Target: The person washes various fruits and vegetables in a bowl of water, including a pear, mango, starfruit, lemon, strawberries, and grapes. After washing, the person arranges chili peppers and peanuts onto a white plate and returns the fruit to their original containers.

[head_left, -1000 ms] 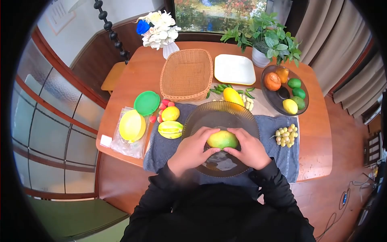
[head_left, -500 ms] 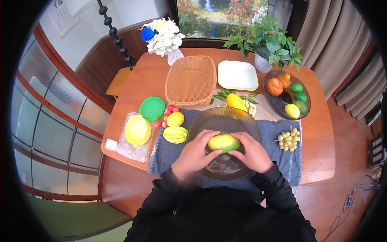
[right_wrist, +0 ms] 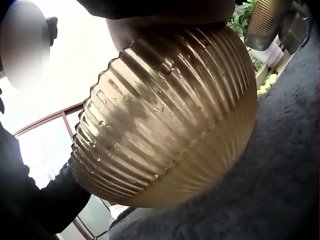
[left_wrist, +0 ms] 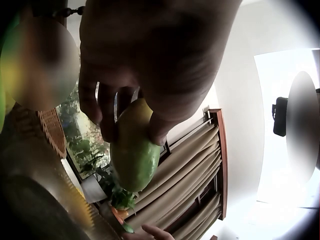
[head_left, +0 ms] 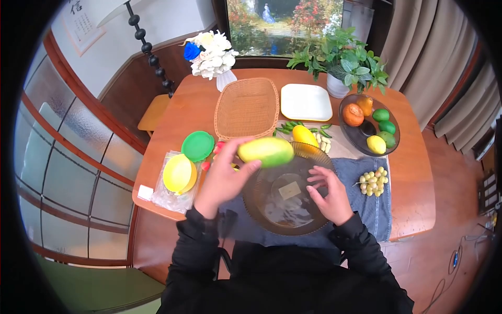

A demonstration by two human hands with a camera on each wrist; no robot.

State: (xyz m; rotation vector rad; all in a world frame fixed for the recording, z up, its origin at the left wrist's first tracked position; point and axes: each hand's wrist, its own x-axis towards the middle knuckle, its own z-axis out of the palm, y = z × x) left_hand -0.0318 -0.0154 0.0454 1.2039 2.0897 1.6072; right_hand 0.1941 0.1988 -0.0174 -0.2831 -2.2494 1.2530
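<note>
My left hand point(head_left: 222, 178) grips a yellow-green mango point(head_left: 269, 153) between thumb and fingers, lifted over the left far part of a brown translucent ribbed bowl point(head_left: 259, 201). In the left wrist view the mango point(left_wrist: 135, 160) hangs below the curled fingers, its green end down. My right hand point(head_left: 334, 196) is over the bowl's right side, fingers loosely bent, holding nothing. Water glints in the bowl, and drops cling to its ribbed wall point(right_wrist: 165, 120) in the right wrist view. A second, yellow mango point(head_left: 305, 136) lies just beyond the bowl.
A dark blue towel point(head_left: 361, 209) lies under the bowl, with grapes point(head_left: 372, 182) on it. Around stand a wicker basket point(head_left: 230, 125), white tray point(head_left: 306, 103), fruit plate point(head_left: 348, 131), yellow bowl point(head_left: 179, 174) and green lid point(head_left: 197, 146). Green peppers point(head_left: 287, 126) lie beyond the bowl.
Both hands held the mango low over the bowl before. The right hand has let go, and the left hand has carried the mango up and to the left.
</note>
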